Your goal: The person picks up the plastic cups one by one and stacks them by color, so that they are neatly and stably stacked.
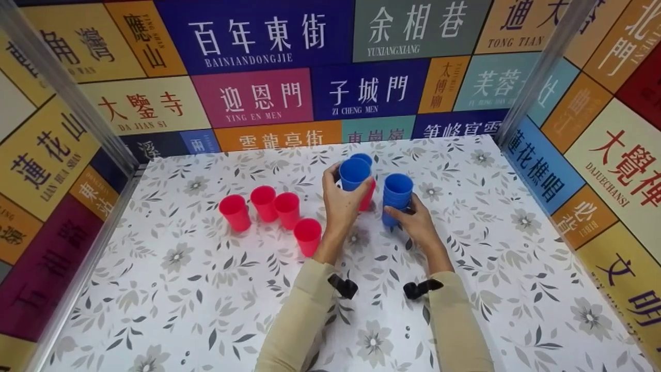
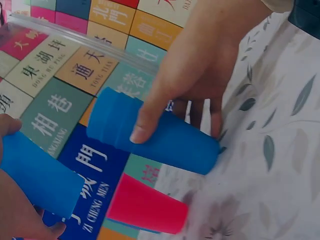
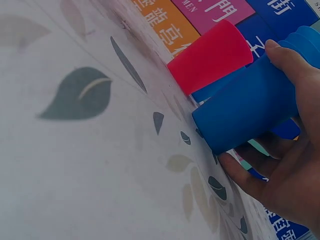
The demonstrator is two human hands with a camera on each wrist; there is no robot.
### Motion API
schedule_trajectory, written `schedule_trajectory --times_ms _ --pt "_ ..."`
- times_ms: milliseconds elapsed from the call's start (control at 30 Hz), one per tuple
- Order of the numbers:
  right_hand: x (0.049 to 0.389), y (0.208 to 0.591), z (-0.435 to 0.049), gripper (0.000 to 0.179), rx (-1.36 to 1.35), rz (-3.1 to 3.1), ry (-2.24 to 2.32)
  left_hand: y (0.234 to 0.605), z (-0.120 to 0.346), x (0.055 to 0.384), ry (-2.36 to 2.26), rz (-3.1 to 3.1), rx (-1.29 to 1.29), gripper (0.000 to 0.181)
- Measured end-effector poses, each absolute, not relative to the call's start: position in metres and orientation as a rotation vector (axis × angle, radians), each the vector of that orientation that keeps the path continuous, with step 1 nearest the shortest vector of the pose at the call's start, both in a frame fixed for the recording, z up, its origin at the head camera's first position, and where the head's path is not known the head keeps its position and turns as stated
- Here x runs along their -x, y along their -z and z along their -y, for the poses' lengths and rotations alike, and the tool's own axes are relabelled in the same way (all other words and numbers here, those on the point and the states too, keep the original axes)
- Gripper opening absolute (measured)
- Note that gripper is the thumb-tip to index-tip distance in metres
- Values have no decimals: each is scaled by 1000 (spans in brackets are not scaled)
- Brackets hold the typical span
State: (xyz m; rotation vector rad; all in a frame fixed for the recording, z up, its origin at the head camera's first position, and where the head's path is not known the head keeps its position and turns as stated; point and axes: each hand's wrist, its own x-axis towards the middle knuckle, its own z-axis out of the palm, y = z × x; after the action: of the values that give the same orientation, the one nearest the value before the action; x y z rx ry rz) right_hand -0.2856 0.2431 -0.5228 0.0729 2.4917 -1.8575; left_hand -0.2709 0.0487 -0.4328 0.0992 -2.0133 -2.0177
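My left hand (image 1: pixel 341 204) grips a blue cup (image 1: pixel 355 174), raised above the table with its mouth up. To its right, my right hand (image 1: pixel 421 219) holds a stack of nested blue cups (image 1: pixel 396 196), thumb on the near side. In the right wrist view the stack's base (image 3: pixel 207 132) is close to the tabletop; I cannot tell whether it touches. Between the hands stands a red cup (image 2: pixel 147 205), partly hidden in the head view by the left hand. Another blue cup (image 1: pixel 362 157) shows just behind the raised one, mostly covered.
Left of my left hand, several red cups stand upright: one far left (image 1: pixel 235 213), two close together, and one nearest me (image 1: pixel 308 237). The table (image 1: pixel 181 310) has a leaf-patterned white cover. Walls of coloured sign panels (image 1: pixel 258 98) enclose its back and sides.
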Motion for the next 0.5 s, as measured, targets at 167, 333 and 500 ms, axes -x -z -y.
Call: schedule_trajectory --times_ms 167,333,500 --pt "286 523 -243 84 -54 -2477 1875 417 -49 270 2006 2027 -20 73" --pt "285 522 -243 87 -66 -2475 1862 406 -54 271 1966 2101 41 73" --pt "284 521 -242 93 -74 -2471 1837 396 -59 273 1923 2151 125 74"
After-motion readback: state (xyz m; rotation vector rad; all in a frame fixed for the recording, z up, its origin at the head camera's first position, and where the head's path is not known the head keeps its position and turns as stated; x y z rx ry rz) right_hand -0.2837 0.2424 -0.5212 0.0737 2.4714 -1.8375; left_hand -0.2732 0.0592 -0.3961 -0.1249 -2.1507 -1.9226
